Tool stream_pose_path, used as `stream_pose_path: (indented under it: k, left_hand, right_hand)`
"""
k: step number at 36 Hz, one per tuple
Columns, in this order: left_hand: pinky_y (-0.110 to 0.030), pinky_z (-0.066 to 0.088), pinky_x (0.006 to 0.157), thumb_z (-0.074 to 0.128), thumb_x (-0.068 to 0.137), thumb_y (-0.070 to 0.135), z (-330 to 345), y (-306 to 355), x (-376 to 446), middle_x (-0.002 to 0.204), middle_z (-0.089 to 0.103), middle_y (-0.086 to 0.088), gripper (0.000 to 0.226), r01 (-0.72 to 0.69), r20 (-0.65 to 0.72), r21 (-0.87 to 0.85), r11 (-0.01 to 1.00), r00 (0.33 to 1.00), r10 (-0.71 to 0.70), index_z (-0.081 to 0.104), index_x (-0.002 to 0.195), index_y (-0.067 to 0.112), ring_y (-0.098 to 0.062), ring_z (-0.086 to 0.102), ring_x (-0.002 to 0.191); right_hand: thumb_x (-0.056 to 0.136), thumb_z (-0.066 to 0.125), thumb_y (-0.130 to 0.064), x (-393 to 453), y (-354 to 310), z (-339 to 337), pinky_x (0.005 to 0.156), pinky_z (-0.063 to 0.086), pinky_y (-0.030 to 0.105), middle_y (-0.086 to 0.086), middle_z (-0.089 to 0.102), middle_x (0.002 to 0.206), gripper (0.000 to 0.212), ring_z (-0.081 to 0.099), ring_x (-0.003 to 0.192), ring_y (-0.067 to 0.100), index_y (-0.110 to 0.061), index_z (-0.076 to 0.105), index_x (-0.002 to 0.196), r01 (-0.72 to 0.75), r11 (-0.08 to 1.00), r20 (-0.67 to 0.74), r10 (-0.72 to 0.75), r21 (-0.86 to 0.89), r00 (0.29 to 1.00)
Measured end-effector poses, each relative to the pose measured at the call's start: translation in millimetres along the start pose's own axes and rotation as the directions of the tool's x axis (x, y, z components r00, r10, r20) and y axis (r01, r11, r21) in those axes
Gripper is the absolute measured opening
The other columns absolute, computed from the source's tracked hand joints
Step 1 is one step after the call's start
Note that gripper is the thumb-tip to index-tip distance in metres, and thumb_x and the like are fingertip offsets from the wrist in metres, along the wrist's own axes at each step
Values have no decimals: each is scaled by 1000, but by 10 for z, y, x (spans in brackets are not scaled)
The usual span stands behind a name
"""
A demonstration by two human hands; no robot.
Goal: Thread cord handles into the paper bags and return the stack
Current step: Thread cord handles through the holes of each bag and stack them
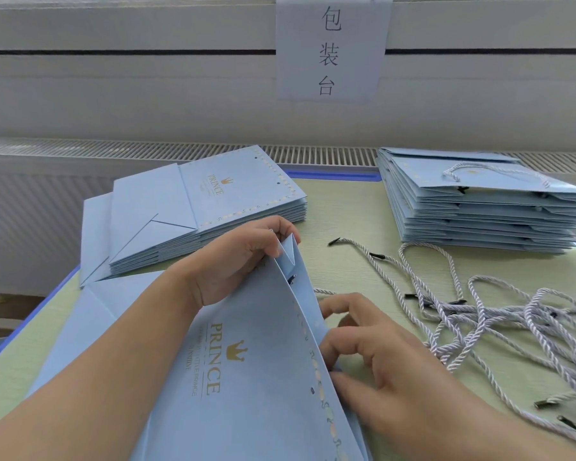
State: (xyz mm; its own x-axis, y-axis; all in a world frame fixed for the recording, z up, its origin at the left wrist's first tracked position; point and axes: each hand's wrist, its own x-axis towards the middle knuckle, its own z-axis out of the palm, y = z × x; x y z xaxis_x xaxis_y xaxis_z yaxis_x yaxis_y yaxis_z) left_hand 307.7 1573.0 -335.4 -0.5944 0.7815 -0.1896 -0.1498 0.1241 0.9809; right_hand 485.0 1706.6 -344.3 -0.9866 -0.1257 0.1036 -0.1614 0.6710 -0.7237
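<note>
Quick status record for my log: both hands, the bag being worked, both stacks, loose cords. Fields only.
left hand: pinches the top corner of the open bag, holding its mouth up
right hand: fingers curled at the bag's open edge; whether it holds a cord is hidden
bag in work: light blue PRINCE paper bag, one cord end already showing in its upper hole
left stack: flat bags, holes empty
right stack: bags with cord handles fitted
loose cords: tangled pile on the table, right of the hands
</note>
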Motion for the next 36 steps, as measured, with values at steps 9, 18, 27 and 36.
stream_pose_path:
  k: [9,18,27,36]
  left_hand:
    - [-33,38,63,47,60,11,-30,-8,7,79,50,-9,28,-21,-13,-7,1000,1000,21,58,85,14,-21,49,65]
    - [-29,42,58,47,60,10,-7,-8,4,74,53,-6,28,-19,3,-21,1000,1000,19,56,86,13,-19,53,60]
    - [-31,42,60,47,62,12,-20,-7,-6,77,52,-7,26,-23,18,-23,999,1000,23,58,85,14,-21,52,64]
    - [-29,47,58,46,61,13,-2,-5,-20,78,55,-8,28,-40,22,-36,999,999,41,54,88,11,-20,55,66]
  right_hand:
    - [93,46,-39,-25,-79,-16,75,39,29,-15,48,112,15,47,95,7,-29,44,83,305,861,-273,-433,-407,859]
    - [84,64,-41,25,-29,-417,74,42,19,-10,56,84,16,53,76,8,-27,68,78,161,961,225,-213,226,951]
    - [92,52,-33,248,254,-337,82,30,5,-29,57,108,28,44,107,-4,-43,50,118,-58,984,-135,35,-166,990]
    - [95,49,-18,329,169,-187,106,10,17,-18,34,146,77,18,132,3,-47,0,146,-38,953,81,66,-301,995]
